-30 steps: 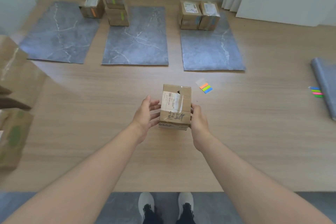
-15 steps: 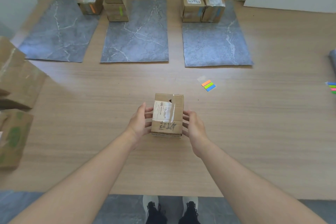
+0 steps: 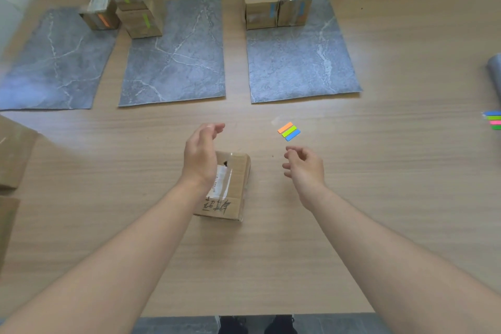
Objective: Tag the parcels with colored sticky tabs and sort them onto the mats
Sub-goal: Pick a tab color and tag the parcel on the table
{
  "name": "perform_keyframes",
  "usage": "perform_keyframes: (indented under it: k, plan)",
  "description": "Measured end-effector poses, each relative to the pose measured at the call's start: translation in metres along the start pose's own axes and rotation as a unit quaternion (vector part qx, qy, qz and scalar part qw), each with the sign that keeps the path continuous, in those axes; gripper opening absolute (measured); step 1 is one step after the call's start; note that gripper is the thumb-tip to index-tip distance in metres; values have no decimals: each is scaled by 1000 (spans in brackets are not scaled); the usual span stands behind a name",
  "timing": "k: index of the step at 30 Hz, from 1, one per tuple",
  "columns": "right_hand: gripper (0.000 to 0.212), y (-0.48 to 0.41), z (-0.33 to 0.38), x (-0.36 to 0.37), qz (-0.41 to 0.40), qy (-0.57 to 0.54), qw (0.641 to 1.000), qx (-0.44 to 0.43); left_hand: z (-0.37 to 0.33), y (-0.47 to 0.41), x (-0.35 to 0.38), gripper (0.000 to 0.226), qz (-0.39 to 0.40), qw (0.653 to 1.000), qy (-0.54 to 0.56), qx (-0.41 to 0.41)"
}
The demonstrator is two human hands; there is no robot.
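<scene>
Centrally, the parcel [image 3: 230, 187] is set on the worktop [image 3: 379, 198], partly hidden by the open, empty left hand [image 3: 202, 154]; the right hand [image 3: 305, 168] is held loosely curled, empty, near the sticky tabs [image 3: 289, 131].

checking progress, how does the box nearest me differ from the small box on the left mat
The near box lies on bare table with no colored tab showing; the small box sits on the left mat and wears an orange tab. The near box bears handwriting; none shows on the small box. Both are brown cardboard with white labels.
</scene>
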State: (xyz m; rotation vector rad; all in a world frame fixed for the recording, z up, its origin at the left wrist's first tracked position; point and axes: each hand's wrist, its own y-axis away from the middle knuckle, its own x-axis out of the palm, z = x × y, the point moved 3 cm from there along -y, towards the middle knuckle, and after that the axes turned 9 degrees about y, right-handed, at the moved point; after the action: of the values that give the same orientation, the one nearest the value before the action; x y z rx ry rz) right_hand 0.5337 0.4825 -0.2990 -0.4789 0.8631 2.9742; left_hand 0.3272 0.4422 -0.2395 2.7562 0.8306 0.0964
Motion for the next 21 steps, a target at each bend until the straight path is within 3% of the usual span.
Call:
perform_keyframes:
  k: [6,9,12,15,21]
  plan:
    - [21,-65,12,-15,-38,154,984,-78,4,-29,77,53,46,997,22,-59]
    - [22,-97,9,-13,-40,236,963,-122,18,-44,112,46,81,990,11,-114]
    - [22,-119,2,-7,-42,291,941,-166,32,-57,139,53,101,979,17,-175]
    - [19,-129,-2,-4,-46,313,927,-200,46,-66,155,57,105,971,30,-212]
    - [21,-139,4,-9,-40,288,940,-178,62,-74,168,57,131,968,-5,-212]
